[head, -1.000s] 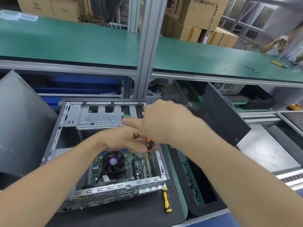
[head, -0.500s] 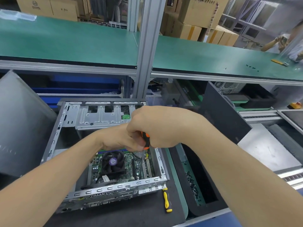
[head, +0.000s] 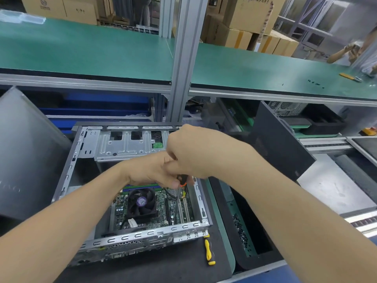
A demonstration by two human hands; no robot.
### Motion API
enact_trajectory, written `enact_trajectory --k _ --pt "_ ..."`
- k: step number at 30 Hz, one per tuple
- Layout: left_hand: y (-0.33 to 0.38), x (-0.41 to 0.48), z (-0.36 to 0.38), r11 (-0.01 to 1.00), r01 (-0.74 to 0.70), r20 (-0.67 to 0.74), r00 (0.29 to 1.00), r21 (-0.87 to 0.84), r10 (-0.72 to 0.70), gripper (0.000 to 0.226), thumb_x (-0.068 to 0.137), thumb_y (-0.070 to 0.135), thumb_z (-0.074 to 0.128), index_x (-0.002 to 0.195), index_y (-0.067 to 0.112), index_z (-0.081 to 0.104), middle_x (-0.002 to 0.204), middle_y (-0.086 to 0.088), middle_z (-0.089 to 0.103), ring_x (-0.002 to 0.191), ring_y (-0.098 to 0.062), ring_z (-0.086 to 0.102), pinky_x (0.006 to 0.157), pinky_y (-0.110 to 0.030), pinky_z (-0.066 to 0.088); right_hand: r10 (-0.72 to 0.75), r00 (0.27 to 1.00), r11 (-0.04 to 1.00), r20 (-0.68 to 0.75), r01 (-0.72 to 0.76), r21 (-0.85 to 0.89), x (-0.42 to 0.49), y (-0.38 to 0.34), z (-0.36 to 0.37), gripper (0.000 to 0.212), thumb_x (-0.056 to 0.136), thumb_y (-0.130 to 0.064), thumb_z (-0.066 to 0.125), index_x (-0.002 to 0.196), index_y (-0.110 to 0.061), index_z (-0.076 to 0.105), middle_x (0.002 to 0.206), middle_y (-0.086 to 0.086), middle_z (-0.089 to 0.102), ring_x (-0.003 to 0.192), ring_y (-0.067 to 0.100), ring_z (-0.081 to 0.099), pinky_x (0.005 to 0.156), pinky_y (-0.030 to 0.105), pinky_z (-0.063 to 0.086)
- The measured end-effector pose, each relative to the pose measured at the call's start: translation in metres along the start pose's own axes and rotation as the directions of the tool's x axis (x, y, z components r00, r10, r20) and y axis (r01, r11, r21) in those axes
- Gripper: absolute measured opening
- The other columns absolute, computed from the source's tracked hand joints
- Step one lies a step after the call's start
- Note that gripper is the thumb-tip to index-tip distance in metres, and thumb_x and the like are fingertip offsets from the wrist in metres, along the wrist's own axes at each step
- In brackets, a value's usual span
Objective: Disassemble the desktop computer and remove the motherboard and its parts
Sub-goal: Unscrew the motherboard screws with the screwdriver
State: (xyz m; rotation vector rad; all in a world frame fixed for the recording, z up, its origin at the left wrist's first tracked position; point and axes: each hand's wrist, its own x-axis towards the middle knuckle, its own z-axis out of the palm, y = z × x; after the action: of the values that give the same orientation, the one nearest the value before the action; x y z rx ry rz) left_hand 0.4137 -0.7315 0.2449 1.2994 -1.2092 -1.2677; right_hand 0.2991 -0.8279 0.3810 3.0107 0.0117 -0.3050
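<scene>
The open case [head: 142, 237] is lying on the bench [head: 163, 268] with the motherboard [head: 163, 203] inside it. The right hand [head: 195, 152] is curling round the top of the screwdriver [head: 182, 180], and the left hand [head: 151, 170] is pinching its handle lower down. The shaft is slanting down onto the motherboard, right of the fan [head: 141, 202]. A yellow screwdriver [head: 208, 250] is lying just beside the case.

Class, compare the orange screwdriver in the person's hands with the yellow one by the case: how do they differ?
The orange screwdriver is held by the left hand and right hand; the yellow screwdriver lies untouched. The orange screwdriver stands nearly upright, shaft inside the case; the yellow screwdriver lies flat on the black mat outside it. Both are screwdrivers.
</scene>
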Motion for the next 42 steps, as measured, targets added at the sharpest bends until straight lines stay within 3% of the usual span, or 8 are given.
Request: enact_trajectory --k 7,9,13,16,19,23,27,42 --pt "-0.009 -0.007 -0.009 0.999 -0.023 0.05 0.998 -0.033 0.025 0.037 0.075 0.023 0.081 0.112 0.027 0.075 0.108 0.003 0.077 0.104 -0.016 0.067 0.096 -0.03 0.05 -0.386 0.917 0.844 0.104 0.306 0.44 0.017 0.037 -0.005 0.04 0.071 0.0 0.075 0.101 -0.025 0.064 0.086 -0.014 0.069 0.075 0.001 0.065 0.066 0.032 0.056" --pt "-0.016 -0.007 -0.013 1.0 0.012 -0.015 1.0 -0.005 -0.012 0.031 0.079 0.016 0.078 0.11 0.011 0.075 0.081 -0.015 0.062 0.076 -0.026 0.051 0.073 -0.039 0.037 -0.404 0.914 0.66 0.041 0.26 0.704 0.027 0.046 0.009 0.044 0.068 0.017 0.069 0.102 -0.009 0.062 0.092 0.002 0.071 0.081 0.016 0.071 0.074 0.043 0.06" --pt "-0.028 -0.011 -0.022 0.984 0.137 0.055 0.988 0.112 -0.144 0.038 0.096 0.007 0.068 0.101 -0.029 0.057 0.056 0.012 0.04 0.059 0.003 0.051 0.07 -0.034 0.031 -0.345 0.936 0.219 -0.07 0.153 0.964 0.051 0.051 0.055 0.046 0.067 0.031 0.045 0.095 -0.004 0.055 0.089 0.015 0.06 0.086 0.033 0.065 0.072 0.069 0.046" --pt "-0.043 -0.014 -0.029 0.964 0.19 -0.005 0.981 0.184 -0.192 0.021 0.097 0.023 0.071 0.108 0.007 0.078 0.059 0.008 0.039 0.056 -0.008 0.036 0.059 -0.025 0.03 -0.348 0.936 0.035 -0.053 0.07 0.997 0.072 0.046 0.086 0.037 0.075 0.017 0.046 0.1 -0.01 0.052 0.087 0.013 0.059 0.088 0.031 0.066 0.06 0.048 0.038" --pt "-0.059 -0.016 -0.032 0.971 0.185 -0.071 0.982 0.154 -0.176 0.009 0.096 0.02 0.073 0.103 0.021 0.08 0.077 0.015 0.069 0.061 -0.001 0.05 0.058 -0.023 0.038 -0.322 0.947 0.027 -0.011 0.021 0.999 0.093 0.034 0.112 0.006 0.099 -0.011 0.057 0.101 -0.01 0.052 0.079 0.015 0.061 0.077 0.035 0.064 0.055 0.032 0.047" --pt "-0.077 -0.018 -0.04 0.933 0.261 -0.117 0.964 0.247 -0.238 0.022 0.09 0.018 0.08 0.074 0.032 0.076 0.102 0.009 0.079 0.085 -0.006 0.068 0.078 -0.017 0.047 -0.212 0.975 0.03 -0.067 0.075 0.997 0.117 0.014 0.142 0.025 0.107 -0.032 0.054 0.105 -0.009 0.045 0.07 0.011 0.063 0.052 0.033 0.063 0.038 0.027 0.045" --pt "-0.092 -0.016 -0.043 0.839 0.352 -0.167 0.936 0.414 -0.31 0.016 0.088 0.038 0.081 0.086 0.052 0.077 0.06 0.017 0.053 0.057 -0.007 0.046 0.056 -0.014 0.034 -0.192 0.972 0.019 -0.138 0.144 0.989 0.13 0.011 0.157 0.026 0.107 -0.035 0.052 0.101 -0.012 0.042 0.062 0.008 0.055 0.039 0.027 0.047 0.036 0.022 0.036" --pt "-0.093 -0.009 -0.047 0.841 0.34 -0.118 0.94 0.42 -0.321 0.012 0.091 0.036 0.078 0.101 0.042 0.08 0.046 0.009 0.035 0.045 -0.008 0.033 0.05 -0.019 0.026 -0.018 0.989 -0.193 -0.147 0.141 0.971 0.142 0.027 0.164 0.024 0.11 -0.022 0.045 0.101 -0.002 0.038 0.059 0.005 0.025 0.043 0.015 0.02 0.04 0.019 0.024"
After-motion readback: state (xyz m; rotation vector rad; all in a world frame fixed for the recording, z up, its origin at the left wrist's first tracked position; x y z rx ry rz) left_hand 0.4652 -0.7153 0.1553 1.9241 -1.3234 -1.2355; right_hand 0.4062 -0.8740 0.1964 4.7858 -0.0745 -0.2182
